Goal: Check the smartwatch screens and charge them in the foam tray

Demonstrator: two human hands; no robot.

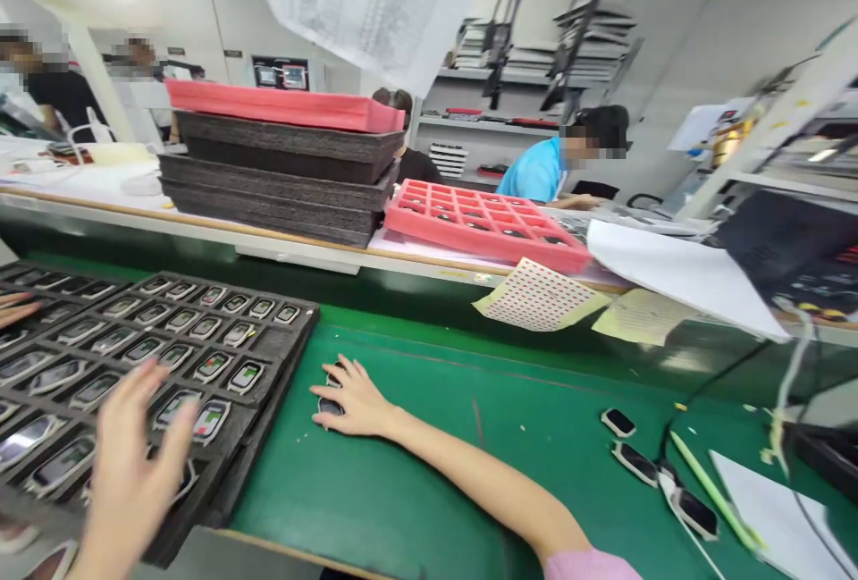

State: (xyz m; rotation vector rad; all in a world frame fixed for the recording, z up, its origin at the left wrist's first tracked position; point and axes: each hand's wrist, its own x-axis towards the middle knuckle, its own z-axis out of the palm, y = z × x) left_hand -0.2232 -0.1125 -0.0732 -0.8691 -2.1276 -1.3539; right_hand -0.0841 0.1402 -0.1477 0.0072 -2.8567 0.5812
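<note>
My left hand (138, 455) is over the near right part of a black foam tray (272, 374), blurred by motion, its fingers apart and nothing visible in them. The tray holds rows of smartwatches (246, 376), some with lit screens showing green and red. My right hand (358, 399) rests on the green mat (429, 473), right of the tray. Its fingers are spread over two dark-faced watches (330, 407), which they partly cover. Whether the fingertips press on these watches I cannot tell.
Another person's fingers (17, 307) reach in at the left edge. Three watches (635, 462), a cable and a green pen-like stick (714, 491) lie right. On the shelf stand stacked black foam trays (268, 196) and a red foam tray (483, 222). Co-workers sit beyond.
</note>
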